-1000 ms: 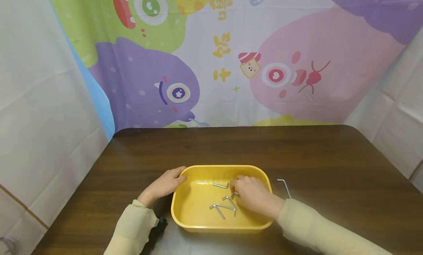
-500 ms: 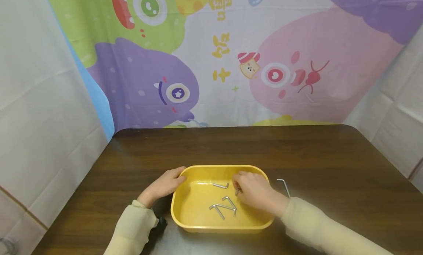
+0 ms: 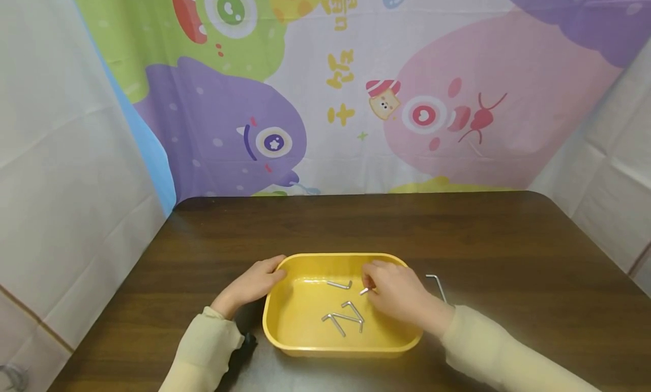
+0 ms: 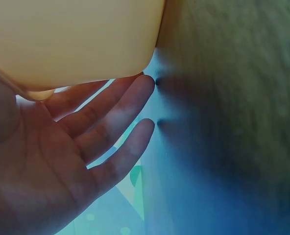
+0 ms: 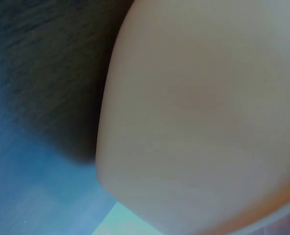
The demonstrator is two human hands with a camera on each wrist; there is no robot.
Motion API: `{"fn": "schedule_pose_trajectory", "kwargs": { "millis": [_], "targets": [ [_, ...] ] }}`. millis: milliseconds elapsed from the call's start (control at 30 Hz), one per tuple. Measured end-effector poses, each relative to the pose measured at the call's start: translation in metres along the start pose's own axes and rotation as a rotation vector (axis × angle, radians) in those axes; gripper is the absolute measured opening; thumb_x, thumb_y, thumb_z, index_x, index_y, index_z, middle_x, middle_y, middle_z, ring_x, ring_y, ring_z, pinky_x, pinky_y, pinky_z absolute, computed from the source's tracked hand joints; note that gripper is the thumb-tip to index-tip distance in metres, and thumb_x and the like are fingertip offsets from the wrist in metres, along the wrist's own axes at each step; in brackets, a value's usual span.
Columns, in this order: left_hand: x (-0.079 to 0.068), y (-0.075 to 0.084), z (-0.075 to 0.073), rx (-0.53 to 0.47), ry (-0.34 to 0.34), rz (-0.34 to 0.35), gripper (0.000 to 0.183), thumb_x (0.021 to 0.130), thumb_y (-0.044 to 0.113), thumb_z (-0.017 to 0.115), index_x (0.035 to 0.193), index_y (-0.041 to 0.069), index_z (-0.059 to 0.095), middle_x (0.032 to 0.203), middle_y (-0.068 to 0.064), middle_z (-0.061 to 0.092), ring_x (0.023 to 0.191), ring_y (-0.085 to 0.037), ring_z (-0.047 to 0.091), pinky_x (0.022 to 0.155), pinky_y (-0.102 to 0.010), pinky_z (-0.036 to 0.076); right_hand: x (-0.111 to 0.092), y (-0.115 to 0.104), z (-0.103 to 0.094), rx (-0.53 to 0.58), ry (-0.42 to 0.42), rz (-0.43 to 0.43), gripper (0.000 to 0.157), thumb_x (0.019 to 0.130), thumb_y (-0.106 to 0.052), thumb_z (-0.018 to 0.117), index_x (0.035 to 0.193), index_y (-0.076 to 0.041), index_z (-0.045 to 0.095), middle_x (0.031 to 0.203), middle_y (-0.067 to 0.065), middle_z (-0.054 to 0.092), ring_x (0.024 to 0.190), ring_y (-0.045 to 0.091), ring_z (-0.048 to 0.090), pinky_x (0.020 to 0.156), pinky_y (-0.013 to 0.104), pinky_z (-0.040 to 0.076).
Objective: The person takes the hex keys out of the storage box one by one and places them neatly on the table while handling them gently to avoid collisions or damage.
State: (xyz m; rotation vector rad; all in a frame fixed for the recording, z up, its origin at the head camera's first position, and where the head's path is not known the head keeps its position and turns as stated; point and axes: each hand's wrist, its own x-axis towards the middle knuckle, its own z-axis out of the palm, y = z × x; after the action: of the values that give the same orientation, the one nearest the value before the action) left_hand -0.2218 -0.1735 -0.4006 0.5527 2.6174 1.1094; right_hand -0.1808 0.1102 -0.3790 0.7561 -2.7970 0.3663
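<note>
In the head view, my left hand [image 3: 256,280] holds the far left corner of a yellow plastic tray [image 3: 300,318], the thumb over its rim. The left wrist view shows the other fingers fairly straight, spread along the tray's outer wall [image 4: 81,39]. Inside the tray's right half, my right hand [image 3: 394,287] pinches a silver L-shaped hex key [image 3: 364,291], whose short visible end sticks out left of the fingertips. A hex key [image 3: 338,284] lies near the far wall, and several others, including one hex key [image 3: 337,326], lie crossed near the middle. The right wrist view shows mostly the tray's outer wall [image 5: 194,107].
Another hex key [image 3: 437,287] lies on the dark wooden table [image 3: 488,239], right of the tray and partly behind the right forearm. A small black object [image 3: 248,342] sits by the left sleeve. A cartoon-printed curtain [image 3: 346,98] hangs behind the table.
My right hand has shifted slightly right and up inside the tray, bringing a hex key away from the others. The left hand and the tray stay in place.
</note>
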Motion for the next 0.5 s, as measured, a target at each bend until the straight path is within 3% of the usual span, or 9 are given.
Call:
{"fn": "schedule_pose_trajectory", "kwargs": {
  "millis": [500],
  "targets": [
    [0.0004, 0.0011, -0.0004, -0.005, -0.005, -0.008, 0.018, 0.092, 0.014, 0.039, 0.100, 0.007, 0.054, 0.080, -0.007, 0.054, 0.072, -0.016, 0.051, 0.068, -0.030, 0.042, 0.0009, 0.0042, -0.0102, 0.112, 0.010, 0.080, 0.014, 0.070, -0.008, 0.063, 0.070, -0.017, 0.052, 0.067, -0.006, 0.047, 0.060, 0.009, 0.042, 0.053, 0.024, 0.035]
  ]
}}
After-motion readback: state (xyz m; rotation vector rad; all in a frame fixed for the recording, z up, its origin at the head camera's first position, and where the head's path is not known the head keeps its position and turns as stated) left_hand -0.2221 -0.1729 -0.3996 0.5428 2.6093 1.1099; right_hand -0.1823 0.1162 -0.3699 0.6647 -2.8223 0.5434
